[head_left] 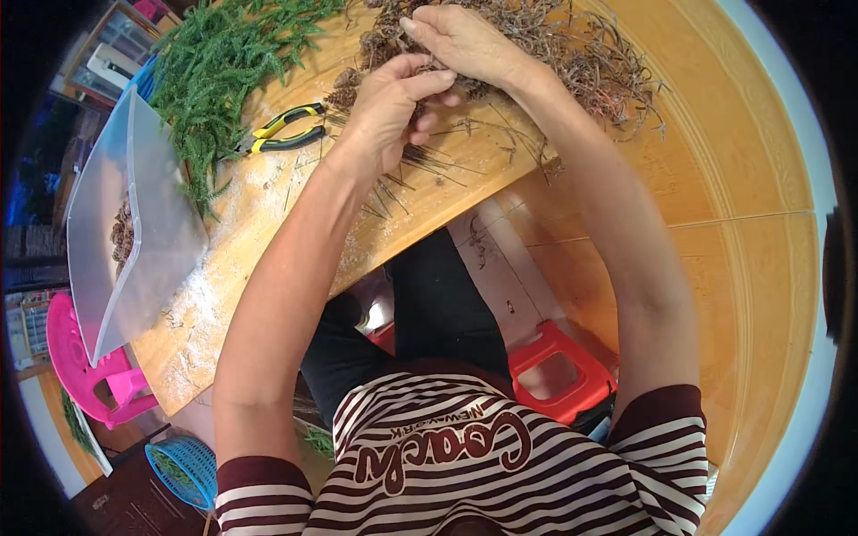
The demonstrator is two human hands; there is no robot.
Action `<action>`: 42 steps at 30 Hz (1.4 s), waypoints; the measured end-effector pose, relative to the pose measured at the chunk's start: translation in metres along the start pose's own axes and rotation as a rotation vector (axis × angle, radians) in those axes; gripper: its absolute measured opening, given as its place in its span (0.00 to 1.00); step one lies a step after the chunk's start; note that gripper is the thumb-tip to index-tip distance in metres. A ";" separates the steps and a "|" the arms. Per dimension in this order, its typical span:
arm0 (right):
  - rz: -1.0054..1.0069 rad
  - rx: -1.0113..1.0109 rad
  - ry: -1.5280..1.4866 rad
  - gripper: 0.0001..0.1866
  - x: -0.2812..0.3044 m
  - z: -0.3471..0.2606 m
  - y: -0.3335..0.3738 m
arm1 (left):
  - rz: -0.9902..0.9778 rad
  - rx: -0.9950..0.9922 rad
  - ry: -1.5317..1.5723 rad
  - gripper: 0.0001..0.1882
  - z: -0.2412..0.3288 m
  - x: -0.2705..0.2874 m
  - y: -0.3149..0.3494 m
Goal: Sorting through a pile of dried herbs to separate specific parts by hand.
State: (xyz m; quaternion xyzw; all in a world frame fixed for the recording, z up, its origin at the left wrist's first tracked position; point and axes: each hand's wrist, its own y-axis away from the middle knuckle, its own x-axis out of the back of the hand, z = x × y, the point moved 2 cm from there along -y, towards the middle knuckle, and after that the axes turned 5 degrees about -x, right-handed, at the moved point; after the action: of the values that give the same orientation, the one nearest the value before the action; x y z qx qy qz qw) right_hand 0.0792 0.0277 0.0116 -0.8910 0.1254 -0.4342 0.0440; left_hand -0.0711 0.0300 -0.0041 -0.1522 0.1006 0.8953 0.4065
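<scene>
wooden tabletop (268, 232) runs from the lower left of the frame up to the top centre, pale and dusted with whitish powder. both my forearms come up from the bottom edge and meet near the top centre. my left hand (389, 112) is curled, fingers bent in over the thumb; it seems to pinch something small and dark against the palm, but i cannot tell exactly what it grips. my right hand (465, 45) sits just above it, fingers folded down into the pile of dry brown twigs (581, 54) that spreads across the top right of the table; the fingertips are buried among the stems and small cones (344, 94), so i cannot tell how firmly they close. the two hands are touching or nearly so.

loose brown needles (429, 165) lie scattered on the wood just below my left wrist. left of my hands, near the top, lie pliers with yellow and black handles (286, 129), jaws pointing left, untouched. beyond them a heap of green conifer sprigs (223, 71) fills the upper left. a clear plastic bag (125, 232) stands open at the left edge of the table, with a few brown cones visible through its side.

below the table i see my dark trousers, a red plastic stool (559, 371) at lower centre, a pink plastic chair (89, 366) at the lower left, and a blue basket (183, 469) beneath it
</scene>
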 end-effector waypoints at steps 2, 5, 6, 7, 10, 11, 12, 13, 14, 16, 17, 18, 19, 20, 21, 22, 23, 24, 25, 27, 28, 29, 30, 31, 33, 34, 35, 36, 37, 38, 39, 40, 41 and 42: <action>0.002 -0.079 0.017 0.20 -0.011 0.014 -0.013 | -0.110 0.155 0.169 0.16 0.000 -0.001 0.001; 0.046 0.048 -0.004 0.20 -0.009 -0.012 0.003 | -0.123 0.161 0.182 0.16 0.001 0.006 0.004; 0.079 0.102 -0.008 0.20 -0.004 -0.017 0.009 | -0.145 0.167 0.188 0.15 0.000 0.004 0.003; 0.080 0.098 -0.006 0.20 -0.002 -0.016 0.010 | -0.149 0.169 0.189 0.15 0.000 0.003 0.002; 0.116 0.173 -0.056 0.19 0.002 -0.023 0.012 | -0.128 0.127 -0.036 0.13 0.000 0.004 0.001; 0.114 0.172 -0.057 0.19 0.004 -0.026 0.013 | -0.127 0.129 -0.035 0.13 0.000 0.005 0.001; 0.043 0.102 -0.103 0.19 0.008 -0.026 0.014 | -0.084 0.075 -0.176 0.13 0.002 0.008 0.001; -0.028 0.032 -0.149 0.19 0.011 -0.027 0.016 | -0.040 0.020 -0.317 0.13 0.004 0.011 0.001; -0.098 -0.040 -0.192 0.18 0.013 -0.028 0.018 | 0.000 -0.036 -0.457 0.14 0.006 0.012 0.001; -0.093 -0.042 -0.204 0.18 0.014 -0.021 0.017 | -0.001 -0.018 -0.391 0.13 0.007 0.012 0.002; -0.089 -0.042 -0.216 0.18 0.014 -0.016 0.015 | -0.001 -0.001 -0.326 0.13 0.007 0.012 0.003; -0.085 -0.044 -0.228 0.18 0.013 -0.014 0.015 | -0.002 0.016 -0.260 0.12 0.007 0.012 0.003; -0.087 -0.043 -0.229 0.18 0.010 -0.014 0.017 | 0.000 0.016 -0.260 0.12 0.009 0.010 0.004; 0.000 0.055 -0.173 0.18 0.006 -0.015 0.019 | -0.031 0.062 -0.167 0.11 0.011 0.004 0.005; 0.087 0.153 -0.116 0.18 0.003 -0.017 0.022 | -0.062 0.107 -0.074 0.10 0.013 -0.001 0.006; 0.174 0.250 -0.059 0.19 0.003 -0.018 0.024 | -0.094 0.152 0.020 0.09 0.013 -0.004 0.006; 0.174 0.248 -0.059 0.19 0.003 -0.017 0.024 | -0.094 0.153 0.020 0.09 0.012 -0.005 0.006; 0.171 0.259 -0.049 0.18 0.003 -0.017 0.024 | -0.078 0.152 0.035 0.08 0.012 -0.005 0.006; 0.169 0.270 -0.039 0.17 0.004 -0.017 0.023 | -0.063 0.152 0.051 0.08 0.011 -0.005 0.005; 0.162 0.280 -0.033 0.17 0.008 -0.031 0.025 | -0.042 0.154 0.068 0.07 0.010 -0.003 0.005; 0.122 0.102 -0.158 0.16 0.012 -0.033 0.025 | -0.040 0.145 0.024 0.07 0.011 -0.002 0.004; 0.084 -0.078 -0.280 0.15 0.018 -0.042 0.028 | -0.040 0.136 -0.020 0.07 0.013 -0.001 0.003; 0.044 -0.258 -0.400 0.14 0.019 -0.044 0.030 | -0.041 0.126 -0.064 0.08 0.014 -0.001 0.003; 0.044 -0.259 -0.401 0.14 0.018 -0.045 0.029 | -0.041 0.127 -0.064 0.08 0.014 -0.001 0.003; 0.063 -0.236 -0.296 0.13 0.017 -0.044 0.027 | -0.019 0.178 -0.201 0.08 0.015 0.001 0.004; 0.074 -0.224 -0.242 0.12 0.017 -0.044 0.027 | -0.009 0.203 -0.269 0.08 0.014 0.001 0.005; 0.074 -0.224 -0.242 0.12 0.016 -0.041 0.025 | -0.009 0.203 -0.269 0.08 0.014 0.003 0.005; 0.017 -0.226 -0.243 0.13 0.016 -0.035 0.022 | -0.015 0.211 -0.279 0.08 0.013 0.006 0.005; -0.039 -0.227 -0.243 0.13 0.015 -0.028 0.019 | -0.020 0.219 -0.288 0.08 0.013 0.009 0.006; -0.095 -0.229 -0.242 0.13 0.013 -0.022 0.015 | -0.027 0.226 -0.297 0.08 0.012 0.012 0.005; -0.095 -0.230 -0.242 0.13 0.011 -0.012 0.010 | -0.028 0.226 -0.297 0.08 0.011 0.014 0.004; -0.164 -0.198 -0.193 0.13 0.008 -0.003 0.004 | -0.024 0.228 -0.313 0.08 0.010 0.016 0.003; -0.234 -0.166 -0.144 0.14 0.005 -0.003 0.001 | -0.019 0.228 -0.330 0.09 0.011 0.017 0.002; -0.303 -0.133 -0.094 0.14 0.004 -0.001 0.000 | -0.014 0.229 -0.346 0.09 0.011 0.017 0.002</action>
State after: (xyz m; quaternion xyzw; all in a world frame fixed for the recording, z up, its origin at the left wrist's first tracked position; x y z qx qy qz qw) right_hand 0.0802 0.0264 0.0150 -0.9200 0.0159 -0.3844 -0.0753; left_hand -0.0850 0.0438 0.0003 0.0504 0.1293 0.8880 0.4385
